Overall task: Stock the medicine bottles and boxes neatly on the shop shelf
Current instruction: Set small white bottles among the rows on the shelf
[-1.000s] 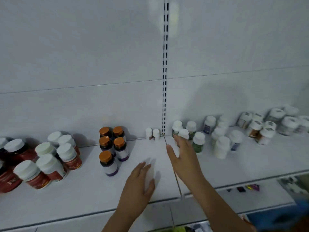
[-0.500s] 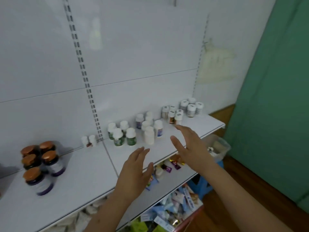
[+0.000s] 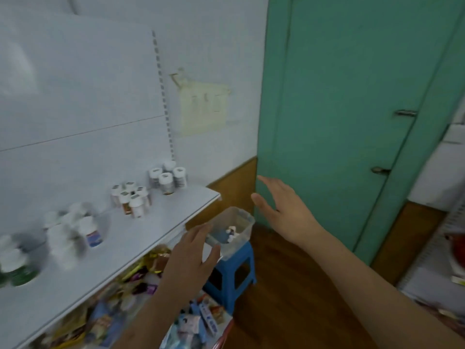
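Since a second ago my view has swung right, off the middle of the white shelf (image 3: 141,230) and toward the clear plastic tub (image 3: 241,224) sitting on the blue plastic stool (image 3: 237,267) at about 3 o'clock from the shelf's end. My left hand (image 3: 191,258) has come off the shelf and now hovers at the tub's near rim, fingers straight and holding nothing. My right hand (image 3: 284,210) hangs apart from it at 2 o'clock, spread and empty too.

The stocked white-capped medicine bottles (image 3: 132,200) stand along the back of the shelf. I count four in the far cluster at 12 o'clock and about six in the next. The nearer groups at 9 o'clock are too blurred to count. One tub, one stool. A few small items lie in the tub, but I cannot tell how many.

I think the risk is the tub. It looks light and perches on a small stool, so a careless reach could tip or shove it off. Turning this fast, my left forearm could also clip the shelf edge.
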`<action>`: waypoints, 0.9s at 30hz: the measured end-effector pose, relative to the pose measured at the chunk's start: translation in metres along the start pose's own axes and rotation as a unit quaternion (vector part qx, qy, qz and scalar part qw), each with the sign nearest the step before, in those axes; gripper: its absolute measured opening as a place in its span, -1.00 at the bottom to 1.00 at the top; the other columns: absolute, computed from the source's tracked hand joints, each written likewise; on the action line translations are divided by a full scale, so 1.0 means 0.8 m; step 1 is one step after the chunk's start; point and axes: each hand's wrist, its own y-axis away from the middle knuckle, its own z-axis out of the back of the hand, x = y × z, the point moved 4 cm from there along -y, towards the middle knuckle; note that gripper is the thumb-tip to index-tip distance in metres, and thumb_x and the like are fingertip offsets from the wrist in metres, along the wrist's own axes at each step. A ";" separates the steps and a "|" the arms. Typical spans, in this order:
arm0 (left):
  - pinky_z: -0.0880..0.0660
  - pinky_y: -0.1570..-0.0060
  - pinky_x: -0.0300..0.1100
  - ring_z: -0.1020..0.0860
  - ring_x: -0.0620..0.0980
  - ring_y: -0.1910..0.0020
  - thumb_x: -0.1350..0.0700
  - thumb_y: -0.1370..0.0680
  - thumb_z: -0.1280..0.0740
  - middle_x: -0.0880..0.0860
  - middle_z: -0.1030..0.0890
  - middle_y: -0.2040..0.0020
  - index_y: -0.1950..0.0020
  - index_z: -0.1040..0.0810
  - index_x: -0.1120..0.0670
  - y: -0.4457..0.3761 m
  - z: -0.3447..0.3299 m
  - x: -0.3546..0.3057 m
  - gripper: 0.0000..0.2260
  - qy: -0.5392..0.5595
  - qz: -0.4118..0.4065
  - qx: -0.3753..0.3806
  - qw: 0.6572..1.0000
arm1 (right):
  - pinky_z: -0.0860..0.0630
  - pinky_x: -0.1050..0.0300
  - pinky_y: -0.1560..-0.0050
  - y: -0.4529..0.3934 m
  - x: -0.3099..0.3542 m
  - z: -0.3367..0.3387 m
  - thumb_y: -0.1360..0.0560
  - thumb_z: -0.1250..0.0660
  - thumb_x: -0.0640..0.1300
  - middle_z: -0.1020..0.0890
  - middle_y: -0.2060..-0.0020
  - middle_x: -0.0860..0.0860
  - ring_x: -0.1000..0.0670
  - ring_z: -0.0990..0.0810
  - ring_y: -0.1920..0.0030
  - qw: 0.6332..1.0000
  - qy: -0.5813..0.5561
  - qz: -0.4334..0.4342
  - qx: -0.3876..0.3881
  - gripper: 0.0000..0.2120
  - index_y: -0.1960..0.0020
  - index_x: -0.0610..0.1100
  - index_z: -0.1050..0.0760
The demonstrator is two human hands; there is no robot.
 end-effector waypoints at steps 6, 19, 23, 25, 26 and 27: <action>-0.49 -0.12 -0.17 -0.47 -0.13 -0.15 -0.34 -0.54 0.01 -0.10 -0.45 -0.26 -0.45 -0.37 -0.02 -0.073 -0.110 -0.071 -0.39 0.030 -0.030 0.030 0.999 | -0.11 0.15 -0.45 -0.019 -0.128 0.058 -0.61 -0.03 0.28 -0.29 -0.52 -0.03 -0.01 -0.22 -0.50 0.999 0.023 -0.039 -0.009 -0.34 -0.58 -0.07 -0.14; -0.47 -0.18 -0.18 -0.45 -0.19 -0.18 -0.34 -0.58 -0.04 -0.14 -0.48 -0.17 -0.43 -0.36 -0.05 -0.255 -0.267 -0.047 -0.45 0.088 -0.007 0.072 0.994 | -0.15 0.06 -0.50 -0.163 -0.315 0.023 -0.61 -0.03 0.29 -0.27 -0.53 -0.02 -0.01 -0.21 -0.52 0.995 0.010 -0.101 -0.012 -0.34 -0.58 -0.07 -0.13; -0.39 -0.27 -0.16 -0.39 -0.12 -0.30 -0.18 -0.62 -0.16 -0.14 -0.39 -0.31 -0.45 -0.34 -0.01 -0.333 -0.300 -0.006 -0.55 0.100 0.038 0.083 0.991 | -0.15 0.04 -0.51 -0.250 -0.350 -0.021 -0.60 -0.02 0.30 -0.25 -0.54 0.00 0.01 -0.20 -0.52 0.994 0.002 -0.108 0.021 -0.33 -0.58 -0.05 -0.12; -0.45 -0.14 -0.24 -0.43 -0.20 -0.16 -0.20 -0.62 -0.11 -0.16 -0.43 -0.20 -0.42 -0.36 -0.04 -0.369 -0.314 0.018 -0.57 0.093 0.048 0.097 0.990 | -0.13 0.07 -0.50 -0.296 -0.362 -0.039 -0.59 -0.02 0.30 -0.25 -0.54 0.01 0.02 -0.20 -0.52 0.994 -0.002 -0.103 0.038 -0.33 -0.58 -0.04 -0.13; -0.45 -0.11 -0.27 -0.44 -0.21 -0.13 -0.25 -0.61 -0.06 -0.16 -0.43 -0.16 -0.40 -0.37 -0.05 -0.386 -0.321 0.029 -0.55 0.084 0.047 0.104 0.990 | -0.12 0.09 -0.49 -0.317 -0.368 -0.048 -0.59 -0.02 0.30 -0.25 -0.53 0.01 0.02 -0.20 -0.52 0.994 -0.002 -0.101 0.046 -0.33 -0.58 -0.04 -0.13; -0.43 -0.13 -0.31 -0.43 -0.22 -0.15 -0.29 -0.61 -0.01 -0.18 -0.41 -0.18 -0.38 -0.38 -0.06 -0.402 -0.328 0.040 -0.53 0.067 0.044 0.115 0.990 | -0.12 0.10 -0.49 -0.337 -0.375 -0.057 -0.58 -0.01 0.31 -0.26 -0.53 0.02 0.03 -0.20 -0.52 0.994 -0.003 -0.099 0.053 -0.32 -0.58 -0.04 -0.13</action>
